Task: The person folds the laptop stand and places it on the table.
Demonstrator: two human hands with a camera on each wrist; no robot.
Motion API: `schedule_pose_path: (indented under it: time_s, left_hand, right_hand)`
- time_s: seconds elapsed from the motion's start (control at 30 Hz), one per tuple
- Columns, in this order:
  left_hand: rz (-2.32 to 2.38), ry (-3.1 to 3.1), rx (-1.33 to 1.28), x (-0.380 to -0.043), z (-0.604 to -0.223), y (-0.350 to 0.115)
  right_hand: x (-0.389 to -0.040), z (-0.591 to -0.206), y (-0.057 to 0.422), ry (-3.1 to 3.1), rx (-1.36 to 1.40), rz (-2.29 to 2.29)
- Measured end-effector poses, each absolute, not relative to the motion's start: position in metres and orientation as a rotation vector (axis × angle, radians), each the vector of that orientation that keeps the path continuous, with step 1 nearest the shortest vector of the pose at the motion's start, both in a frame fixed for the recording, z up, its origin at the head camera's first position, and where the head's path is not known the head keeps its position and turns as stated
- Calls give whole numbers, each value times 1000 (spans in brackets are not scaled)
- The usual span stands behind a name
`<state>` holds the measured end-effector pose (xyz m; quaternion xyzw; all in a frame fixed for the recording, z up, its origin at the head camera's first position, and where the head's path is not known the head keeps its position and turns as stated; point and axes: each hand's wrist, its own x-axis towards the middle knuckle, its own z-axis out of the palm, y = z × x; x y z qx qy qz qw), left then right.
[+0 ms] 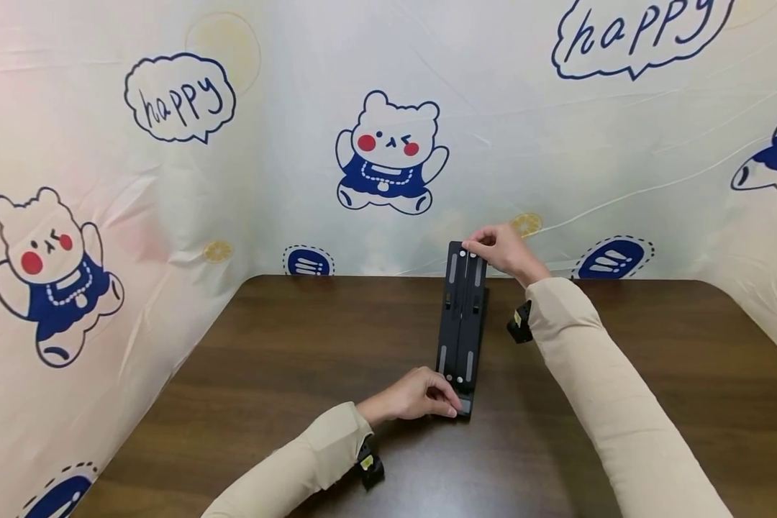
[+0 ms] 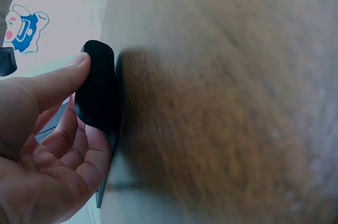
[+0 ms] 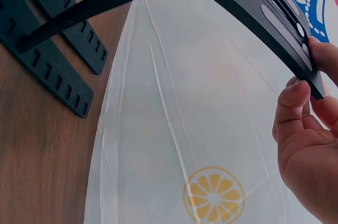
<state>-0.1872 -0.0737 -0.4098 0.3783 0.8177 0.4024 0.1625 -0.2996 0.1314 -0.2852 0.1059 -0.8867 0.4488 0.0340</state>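
Observation:
A black folding laptop stand stands on the table with its top plate tilted up toward the back. Its two halves lie side by side as a narrow strip with grey pads. My left hand pinches the low front end; in the left wrist view the thumb presses the rounded black lip, with fingers behind it. At the raised far end, my right hand pinches the plate between thumb and fingers. Seen from the right wrist, support struts run down into notched base rails on the wood.
The brown wooden table reaches back to a pale curtain printed with bears and "happy" bubbles. That curtain also closes off both sides. A small black camera is strapped at the left wrist, another camera at the right.

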Motion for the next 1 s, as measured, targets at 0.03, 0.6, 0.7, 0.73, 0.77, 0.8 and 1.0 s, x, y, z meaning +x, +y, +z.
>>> schedule_pose_path:
  time_s: [0.03, 0.6, 0.7, 0.73, 0.77, 0.8, 1.0]
  left_hand:
    - [1154, 2331, 1077, -187, -411, -74]
    - [1096, 2335, 1142, -189, -405, -90]
    - [1075, 2330, 1142, -191, -403, -96]
    - [1070, 2325, 1144, -191, -403, -99]
    - [1064, 2319, 1150, -192, -402, -101]
    - [1059, 2317, 1159, -193, -402, -103]
    - [1028, 2304, 1206, -196, -398, -113]
  right_hand:
    - [-300, -285, 131, -2723, 322, 1378]
    - [-294, -279, 138, -2811, 378, 1340]
    - [-292, -276, 139, -2836, 387, 1324]
    - [-291, -276, 140, -2839, 392, 1323]
    - [-290, -275, 141, -2841, 397, 1321]
    - [-289, -275, 142, -2842, 398, 1323]
    - [-284, -275, 146, -2861, 383, 1318]
